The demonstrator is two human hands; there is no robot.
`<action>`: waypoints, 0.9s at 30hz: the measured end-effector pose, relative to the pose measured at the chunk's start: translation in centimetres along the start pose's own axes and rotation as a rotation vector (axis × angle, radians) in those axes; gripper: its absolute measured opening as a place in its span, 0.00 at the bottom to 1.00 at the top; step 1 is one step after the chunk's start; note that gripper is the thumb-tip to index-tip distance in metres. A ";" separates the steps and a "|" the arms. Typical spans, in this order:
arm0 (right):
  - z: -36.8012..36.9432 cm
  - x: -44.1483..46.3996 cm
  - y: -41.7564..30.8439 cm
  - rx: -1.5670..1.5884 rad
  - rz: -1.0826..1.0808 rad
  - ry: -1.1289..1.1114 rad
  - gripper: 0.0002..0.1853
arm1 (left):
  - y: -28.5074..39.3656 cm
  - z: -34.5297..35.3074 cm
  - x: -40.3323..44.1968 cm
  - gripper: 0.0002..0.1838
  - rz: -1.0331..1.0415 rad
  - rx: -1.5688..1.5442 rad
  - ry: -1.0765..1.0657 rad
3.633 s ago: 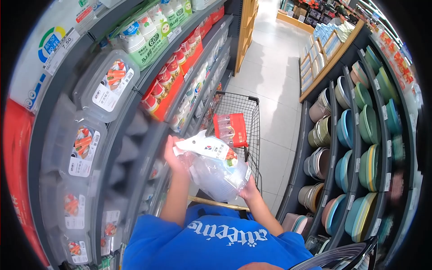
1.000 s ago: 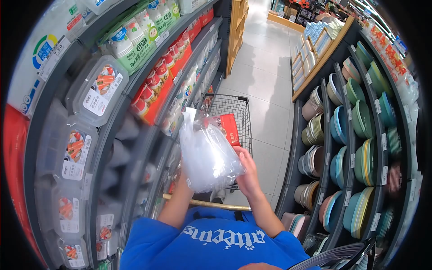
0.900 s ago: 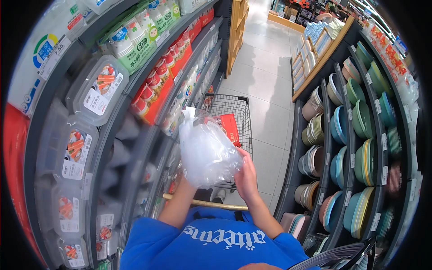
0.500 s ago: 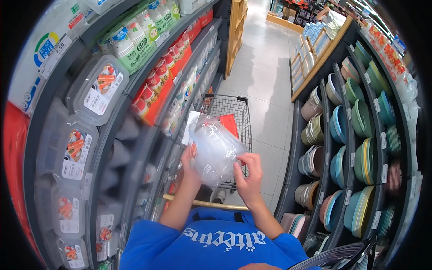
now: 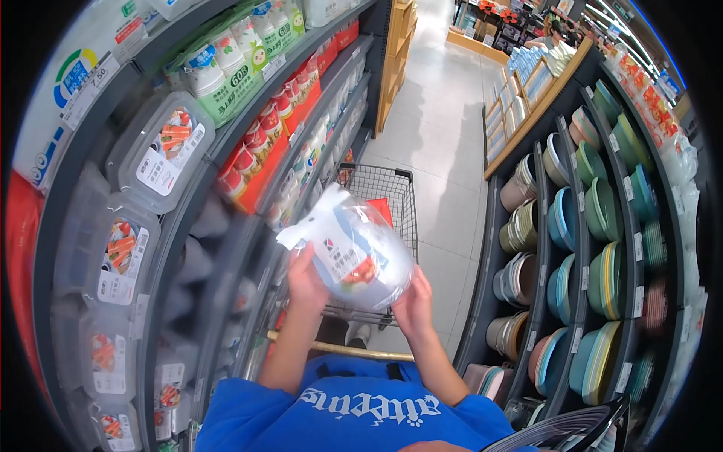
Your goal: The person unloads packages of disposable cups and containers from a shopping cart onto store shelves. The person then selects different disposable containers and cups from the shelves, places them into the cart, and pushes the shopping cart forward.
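The clear package (image 5: 367, 252) is held up between the fingers of both hands, above the near end of the cart, its printed label facing the wearer. The left hand (image 5: 307, 286) grasps its left edge, the thumb beside the label and the other fingers partly hidden; the right hand (image 5: 413, 303) cups its lower right side, fingers bent against the film. The step in hand looks to be holding it up with the label in view. Any change of grip would, I judge, call for steady support on both sides, since loose film may slip over the rounded contents.

Inside the package, between the two sets of fingers, sit pale, rounded, see-through pieces, apparently nested; their number cannot be told. A white card flap (image 5: 305, 226) sticks out just above the left fingers.

Beyond the fingers, the wire cart (image 5: 409, 226) holds a red packet (image 5: 380, 211), mostly hidden by the package. The yellow cart handle (image 5: 343, 349) lies nearer the wearer than the fingers.

Well to the left of the left fingers, lidded clear boxes (image 5: 172, 147) line a shelf, with bagged paper cups (image 5: 239, 75) farther ahead. Well to the right of the right fingers, nested basins (image 5: 607, 279) fill another shelf.
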State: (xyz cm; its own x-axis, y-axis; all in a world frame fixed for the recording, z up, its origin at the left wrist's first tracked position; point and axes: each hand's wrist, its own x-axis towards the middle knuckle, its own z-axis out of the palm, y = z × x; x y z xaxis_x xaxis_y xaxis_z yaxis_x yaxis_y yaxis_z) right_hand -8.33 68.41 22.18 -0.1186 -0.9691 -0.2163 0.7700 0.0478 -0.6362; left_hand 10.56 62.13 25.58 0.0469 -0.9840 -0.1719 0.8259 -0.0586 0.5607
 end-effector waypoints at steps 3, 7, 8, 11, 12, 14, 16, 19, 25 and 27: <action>-1.3 -0.3 -0.1 0.299 0.289 -0.045 0.30 | 0.2 -2.4 1.1 0.21 0.020 0.086 -0.118; -2.5 -0.7 -0.1 0.321 0.548 -0.239 0.36 | 1.4 -3.3 2.3 0.13 0.113 0.170 -0.587; -2.6 -0.7 0.1 0.308 0.594 -0.233 0.36 | 1.6 -3.3 2.3 0.14 0.105 0.183 -0.644; -2.5 -1.1 1.1 0.261 0.719 -0.212 0.38 | 1.7 -3.9 3.5 0.18 0.058 0.109 -0.901; -2.4 -1.4 1.4 0.234 0.752 -0.207 0.38 | 1.8 -3.6 3.4 0.23 0.015 0.091 -0.886; -3.5 -1.9 2.9 0.256 0.812 -0.215 0.36 | 2.2 -2.7 3.3 0.22 0.028 0.151 -0.912; -4.3 -2.3 3.5 0.264 0.719 -0.208 0.35 | 2.9 -1.5 2.7 0.23 0.032 0.322 -0.777; -4.6 -1.8 3.2 0.196 0.476 -0.208 0.32 | 4.1 -1.2 1.9 0.27 -0.025 0.653 -0.411; -5.9 -0.2 2.6 -0.046 0.168 -0.096 0.23 | 4.7 -5.6 1.2 0.24 -0.354 0.455 -0.207; -6.4 -0.3 3.4 -0.076 0.133 -0.115 0.23 | 4.3 -7.5 1.6 0.22 -0.428 0.721 -0.226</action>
State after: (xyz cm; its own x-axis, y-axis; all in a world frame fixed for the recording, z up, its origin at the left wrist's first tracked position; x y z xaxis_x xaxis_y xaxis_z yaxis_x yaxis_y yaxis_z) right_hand -9.73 70.37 15.35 0.0572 -0.9741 -0.2188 0.7244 0.1913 -0.6623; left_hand 18.41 61.62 21.63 -0.3621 -0.8583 -0.3635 0.1855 -0.4485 0.8743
